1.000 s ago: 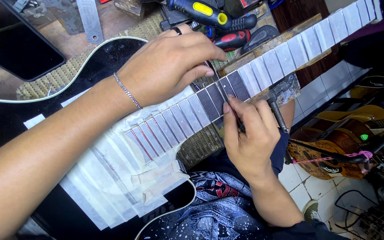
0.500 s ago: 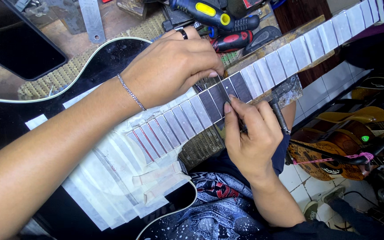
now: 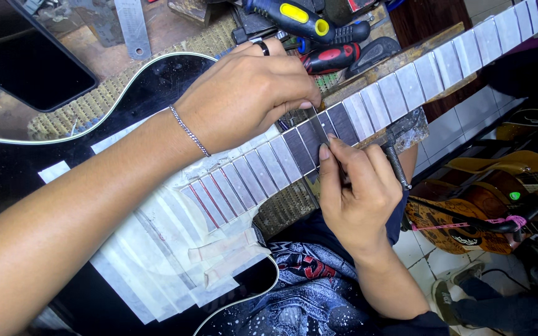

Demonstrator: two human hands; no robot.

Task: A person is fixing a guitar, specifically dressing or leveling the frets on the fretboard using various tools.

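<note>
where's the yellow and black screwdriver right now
In the head view the yellow and black screwdriver lies at the top centre of the bench, just above the left hand and beside a red-handled tool.

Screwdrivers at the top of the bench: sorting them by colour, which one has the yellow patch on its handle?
The uppermost screwdriver, dark blue with a yellow patch; the one below it is red and black.
</note>
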